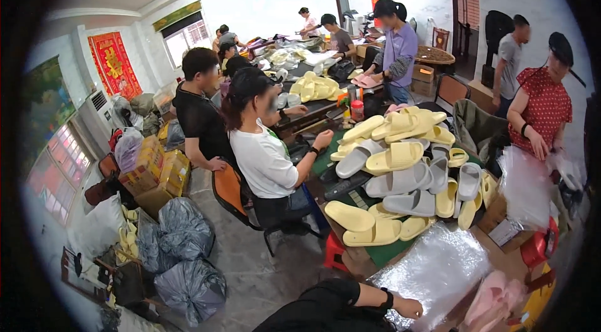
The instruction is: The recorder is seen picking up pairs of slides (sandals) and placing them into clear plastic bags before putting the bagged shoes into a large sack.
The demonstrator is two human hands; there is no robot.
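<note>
In the head view, we have our left hand (410, 309) near the lower edge, its fingers loosely curled over the clear plastic film (438, 263); we cannot tell whether they grip it. Our right hand is out of view, so we cannot tell its state. The film lies just in front of a heap of yellow and gray slippers (395, 158), with pink slippers (494, 301) to its right. Past them, a co-worker (539, 100) in red stands beside clear bags (526, 185).
</note>
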